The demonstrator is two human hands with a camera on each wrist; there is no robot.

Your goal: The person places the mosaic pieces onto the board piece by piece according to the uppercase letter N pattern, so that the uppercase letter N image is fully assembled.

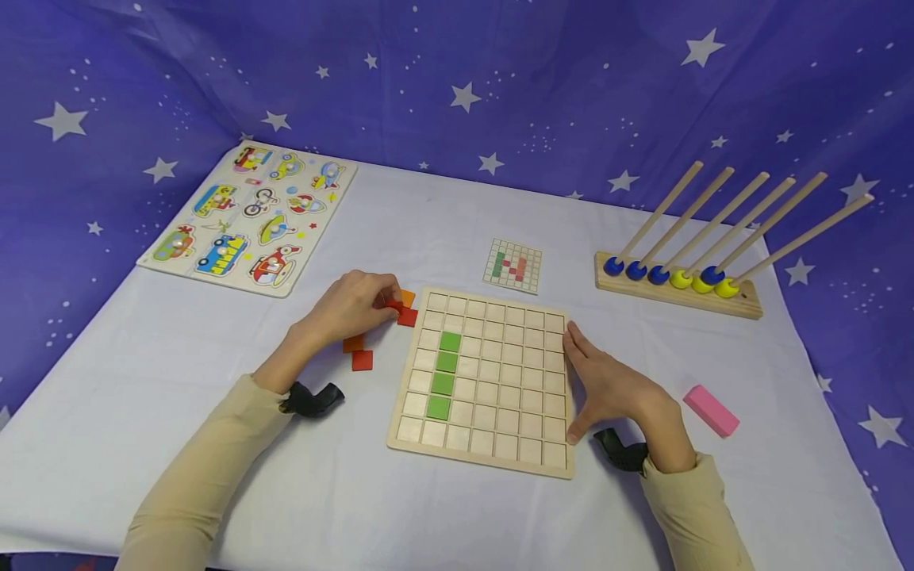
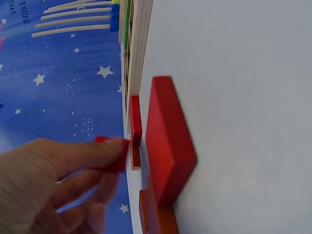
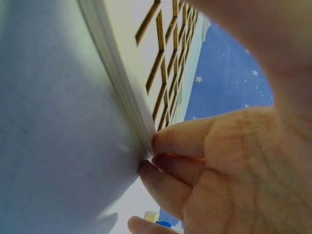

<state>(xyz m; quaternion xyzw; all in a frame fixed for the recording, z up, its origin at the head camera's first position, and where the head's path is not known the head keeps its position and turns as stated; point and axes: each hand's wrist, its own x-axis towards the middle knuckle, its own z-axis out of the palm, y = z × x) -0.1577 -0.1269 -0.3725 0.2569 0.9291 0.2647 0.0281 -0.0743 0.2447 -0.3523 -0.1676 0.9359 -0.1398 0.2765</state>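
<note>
My left hand (image 1: 355, 305) pinches a red square tile (image 2: 117, 163) between thumb and finger, just left of the wooden grid board (image 1: 481, 461). By that hand lie another red tile (image 1: 408, 318) and an orange tile (image 1: 408, 297), close to the board's left edge. Nearer me are a second orange tile (image 1: 353, 344) and a red one (image 1: 362, 361). Several green tiles (image 1: 443, 384) fill a column of cells in the board's second column. Along the right edge, my right hand (image 1: 610, 385) touches the board with extended fingertips and spread thumb.
Behind the board lies a small pattern card (image 1: 512, 266) with coloured squares. A vehicle puzzle board (image 1: 246, 214) is at the back left. At the right stand a peg rack (image 1: 678, 297) with blue and yellow beads and a pink block (image 1: 712, 411). A starry purple cloth (image 1: 457, 95) hangs behind.
</note>
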